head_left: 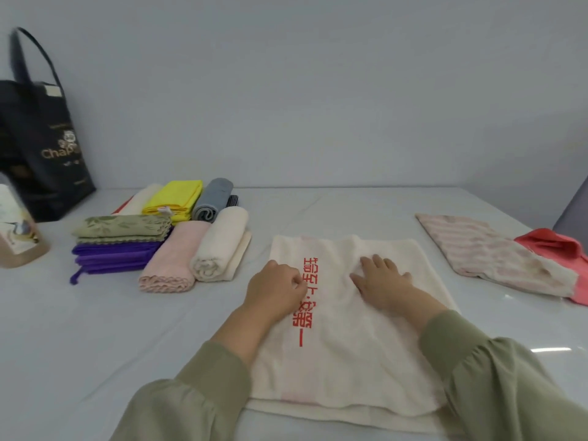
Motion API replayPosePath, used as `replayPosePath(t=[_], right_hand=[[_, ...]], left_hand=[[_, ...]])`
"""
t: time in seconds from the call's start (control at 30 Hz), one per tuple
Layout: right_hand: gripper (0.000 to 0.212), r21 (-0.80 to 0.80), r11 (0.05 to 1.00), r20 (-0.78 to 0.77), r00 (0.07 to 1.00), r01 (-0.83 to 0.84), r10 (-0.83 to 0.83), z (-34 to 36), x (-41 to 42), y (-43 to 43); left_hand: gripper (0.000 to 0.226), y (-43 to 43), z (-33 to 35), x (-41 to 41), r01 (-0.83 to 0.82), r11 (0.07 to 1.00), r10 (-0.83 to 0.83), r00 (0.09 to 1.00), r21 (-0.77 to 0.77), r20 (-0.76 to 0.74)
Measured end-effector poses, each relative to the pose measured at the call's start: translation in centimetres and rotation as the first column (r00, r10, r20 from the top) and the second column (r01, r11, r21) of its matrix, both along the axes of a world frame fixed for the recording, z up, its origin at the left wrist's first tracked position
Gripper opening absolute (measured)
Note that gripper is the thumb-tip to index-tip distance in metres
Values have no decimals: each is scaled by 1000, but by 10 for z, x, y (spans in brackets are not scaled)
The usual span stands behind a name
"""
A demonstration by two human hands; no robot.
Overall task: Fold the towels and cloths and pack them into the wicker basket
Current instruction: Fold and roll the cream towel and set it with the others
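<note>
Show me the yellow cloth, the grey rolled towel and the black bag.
yellow cloth (178, 195): head view, top face.
grey rolled towel (215, 195): head view, upper side.
black bag (44, 135): head view, front panel.

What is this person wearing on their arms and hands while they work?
Both arms are in long, loose sleeves of a muted olive-green fabric, plain and without markings: the left sleeve and the right sleeve both end partway up the forearm, leaving the wrists uncovered. The left hand and right hand are bare; no gloves, rings or watch show.
</note>
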State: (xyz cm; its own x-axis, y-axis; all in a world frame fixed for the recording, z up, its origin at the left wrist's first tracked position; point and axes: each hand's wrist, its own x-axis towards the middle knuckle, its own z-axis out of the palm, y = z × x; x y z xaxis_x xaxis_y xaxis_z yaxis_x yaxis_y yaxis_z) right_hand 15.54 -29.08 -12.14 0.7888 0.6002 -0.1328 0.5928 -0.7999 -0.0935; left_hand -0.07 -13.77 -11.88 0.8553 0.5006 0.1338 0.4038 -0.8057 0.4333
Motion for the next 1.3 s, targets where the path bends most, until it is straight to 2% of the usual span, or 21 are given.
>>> replayPosePath(t=[0.07, 0.13, 0.17, 0.23, 0.3, 0.37, 0.43, 0.47, 0.53, 0.57, 0.63, 0.7, 0.8, 0.9, 0.97, 1.03, 1.1, 1.17, 1.23, 1.3], right_hand=[[62, -13, 1000, 5, 1000, -9, 9, -10, 14, -4], [60, -23, 997, 33, 997, -68, 69, -10, 29, -8], [59, -38, 995, 33, 995, -95, 97, -8, 36, -11], [57, -86, 989, 19, 992, -121, 123, -5, 47, -14], [55, -137, 987, 33, 995, -87, 92, 1, 53, -12], [58, -171, 984, 128, 989, -53, 76, 9, 48, -2], [67, -54, 997, 233, 970, -58, 69, 16, 28, 13], [67, 72, 994, 212, 975, -83, 66, 18, 15, 23], [53, 326, 942, 22, 997, -83, 80, 21, -11, 41], [45, 378, 923, -62, 992, -78, 109, 20, -22, 49], [37, 349, 929, -99, 981, -125, 169, 12, -37, 56], [35, 328, 930, -21, 982, -169, 186, 0, -43, 56], [34, 382, 898, 124, 975, -220, 186, -15, -46, 50], [35, 364, 893, 144, 963, -264, 226, -19, -45, 49], [36, 344, 894, 136, 957, -287, 255, -18, -45, 50], [37, 350, 887, 98, 953, -302, 286, -14, -43, 50], [37, 356, 875, 12, 938, -327, 346, -8, -41, 49], [33, 376, 860, -110, 905, -345, 411, 0, -38, 48], [24, 459, 848, -177, 909, -264, 378, 8, -29, 46], [24, 533, 834, -91, 969, -146, 228, 14, -9, 44]], left_hand=[[24, 12, -6, -2, -62, 991, 71, 995, -117, 74], [18, 27, -12, -5, -133, 946, 203, 954, -295, 219], [17, 32, -14, -7, -162, 937, 246, 934, -309, 258], [22, 38, -19, -8, -185, 956, 242, 937, -229, 251], [28, 44, -26, -5, -130, 974, 172, 956, -185, 236], [30, 48, -31, -2, -79, 986, 109, 972, -148, 209], [31, 49, -33, 0, -55, 994, 73, 978, -95, 195], [32, 49, -33, -1, -49, 995, 66, 979, -91, 194], [34, 50, -32, 0, -31, 995, 47, 982, -90, 182], [33, 50, -33, -1, -23, 995, 39, 984, -92, 175], [29, 51, -34, 0, -16, 997, 28, 988, -79, 150], [26, 52, -36, 1, -4, 999, 10, 989, -41, 144], [27, 53, -39, 8, 12, 1000, -12, 991, 4, 136], [27, 52, -38, 16, 1, 1000, -6, 989, 30, 148], [29, 51, -35, 21, -60, 998, 60, 983, -2, 171], [36, 51, -32, 27, -135, 982, 164, 956, -129, 244], [42, 50, -25, 32, -195, 946, 269, 919, -260, 288], [38, 49, -21, 39, -219, 940, 290, 917, -260, 275], [29, 48, -18, 46, -216, 947, 277, 922, -237, 269], [25, 48, -19, 52, -151, 942, 246, 918, -300, 312]])
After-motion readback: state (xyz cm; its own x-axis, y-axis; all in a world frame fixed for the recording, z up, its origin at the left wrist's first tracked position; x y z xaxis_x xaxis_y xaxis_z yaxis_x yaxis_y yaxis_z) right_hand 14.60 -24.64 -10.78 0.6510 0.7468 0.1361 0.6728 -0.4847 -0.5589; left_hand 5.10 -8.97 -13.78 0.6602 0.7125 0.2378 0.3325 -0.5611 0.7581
